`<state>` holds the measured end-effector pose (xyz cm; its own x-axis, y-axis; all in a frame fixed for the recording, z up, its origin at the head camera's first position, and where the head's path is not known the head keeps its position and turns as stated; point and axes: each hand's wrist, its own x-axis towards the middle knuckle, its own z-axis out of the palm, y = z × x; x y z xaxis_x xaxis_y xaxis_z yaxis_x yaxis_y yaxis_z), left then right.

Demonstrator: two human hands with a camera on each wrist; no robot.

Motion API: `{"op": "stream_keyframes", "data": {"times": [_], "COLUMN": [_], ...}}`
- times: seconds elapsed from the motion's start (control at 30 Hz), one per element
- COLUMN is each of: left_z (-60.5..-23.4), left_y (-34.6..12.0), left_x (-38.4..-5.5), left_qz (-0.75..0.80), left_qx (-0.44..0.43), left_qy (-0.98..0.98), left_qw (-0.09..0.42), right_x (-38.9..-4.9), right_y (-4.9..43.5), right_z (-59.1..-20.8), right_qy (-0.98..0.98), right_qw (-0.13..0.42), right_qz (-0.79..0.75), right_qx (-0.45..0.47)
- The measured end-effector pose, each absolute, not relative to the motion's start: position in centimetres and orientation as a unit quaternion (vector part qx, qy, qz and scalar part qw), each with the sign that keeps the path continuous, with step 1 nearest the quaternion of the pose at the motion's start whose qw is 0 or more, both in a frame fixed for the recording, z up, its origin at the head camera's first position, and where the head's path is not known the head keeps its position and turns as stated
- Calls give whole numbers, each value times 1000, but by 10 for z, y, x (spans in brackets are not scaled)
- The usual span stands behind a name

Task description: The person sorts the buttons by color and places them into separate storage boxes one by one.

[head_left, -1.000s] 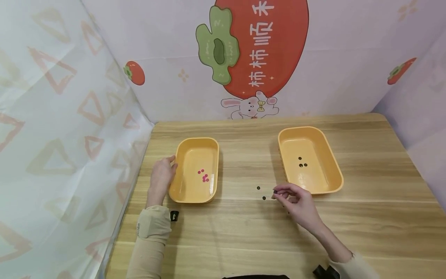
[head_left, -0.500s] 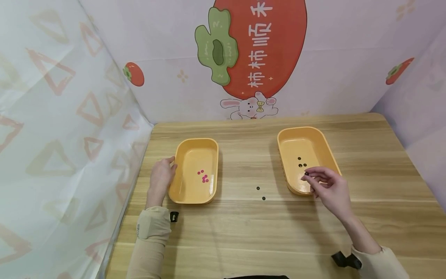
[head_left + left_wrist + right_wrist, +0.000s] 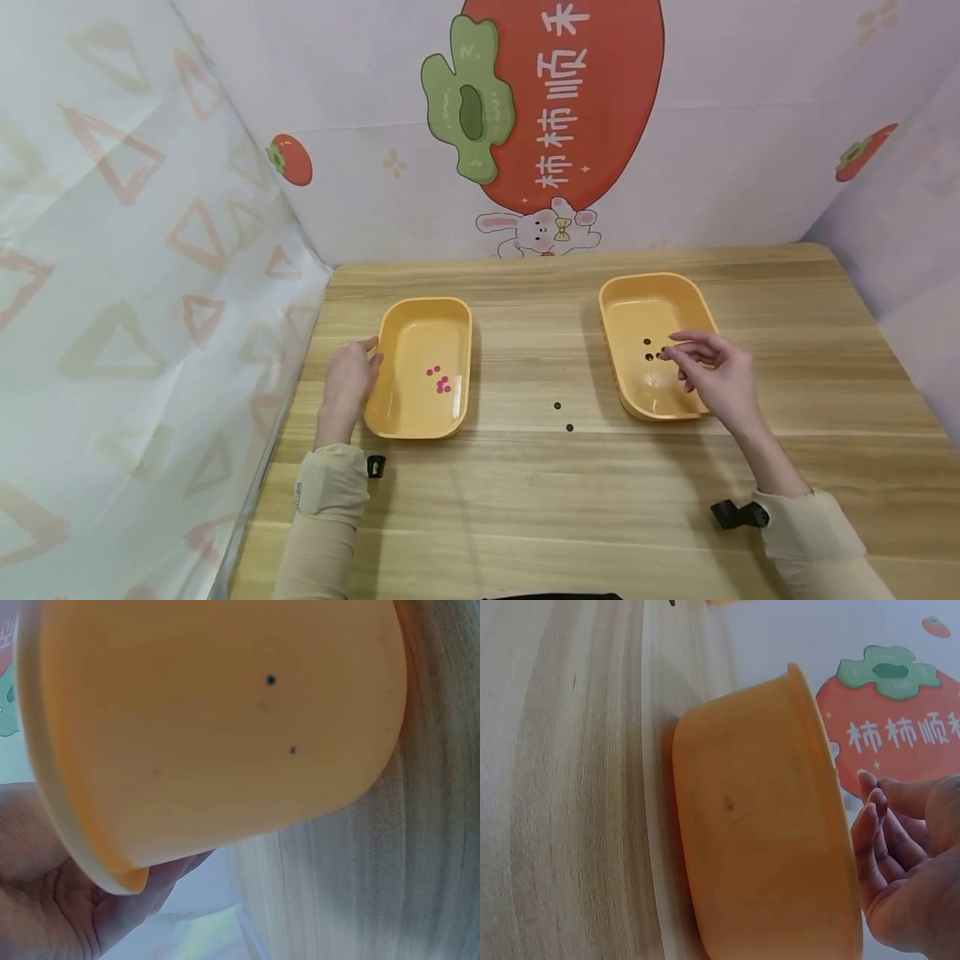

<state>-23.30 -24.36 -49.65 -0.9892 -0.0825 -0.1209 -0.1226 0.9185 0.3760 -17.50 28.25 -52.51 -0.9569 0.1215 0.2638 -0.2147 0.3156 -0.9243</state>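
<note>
In the head view my left hand (image 3: 349,379) grips the left rim of a yellow plastic tray (image 3: 397,421). The left wrist view has its fingers curled at the rim, beside the tray's outer wall (image 3: 225,772). Several small pink discs (image 3: 440,384) lie inside. My right hand (image 3: 720,379) hovers over the right yellow tray (image 3: 626,292), thumb and forefinger slightly apart. Several small black discs (image 3: 649,357) are in that tray, one of them close to the thumb tip. In the right wrist view the fingertips (image 3: 868,780) are above the rim, with no disc visible between them.
Two black discs, one nearer the back (image 3: 557,406) and one nearer the front (image 3: 569,427), lie on the wooden table (image 3: 517,500) between the trays. Printed cloth walls (image 3: 360,192) enclose the back and sides. Black straps hang at both wrists.
My right hand has carried a pinched black disc from the table to over the right tray, then moved slightly farther back, and the pinch has loosened. The left hand keeps its place.
</note>
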Motion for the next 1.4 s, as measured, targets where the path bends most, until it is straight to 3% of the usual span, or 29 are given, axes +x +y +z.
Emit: {"op": "stream_keyframes", "data": {"times": [0.6, 0.77, 0.97, 1.07, 1.23, 1.3, 1.4], "left_z": [-496, -496, -500, -496, -491, -486, -473], "left_y": [-243, -243, -247, -245, -248, -246, -229], "left_x": [-233, -233, -236, -235, -235, -232, -224], "left_qz": [185, 188, 194, 199, 211, 215, 249], "left_qx": [-54, -53, -56, -60, -56, -43, 6], "left_qy": [980, 980, 978, 976, 972, 973, 968], "left_qw": [48, 48, 59, 68, 83, 66, 13], "right_x": [-171, -177, -186, -193, -204, -206, -209], "right_y": [276, 294, 331, 346, 360, 362, 363], "right_z": [-516, -508, -498, -493, -489, -489, -489], "right_qy": [-800, -807, -863, -912, -937, -926, -917], "right_qw": [139, 163, 149, 100, -77, -126, -151], "right_qz": [582, 567, 482, 396, 340, 354, 368], "right_qx": [45, 23, -13, -21, -6, -9, -15]}}
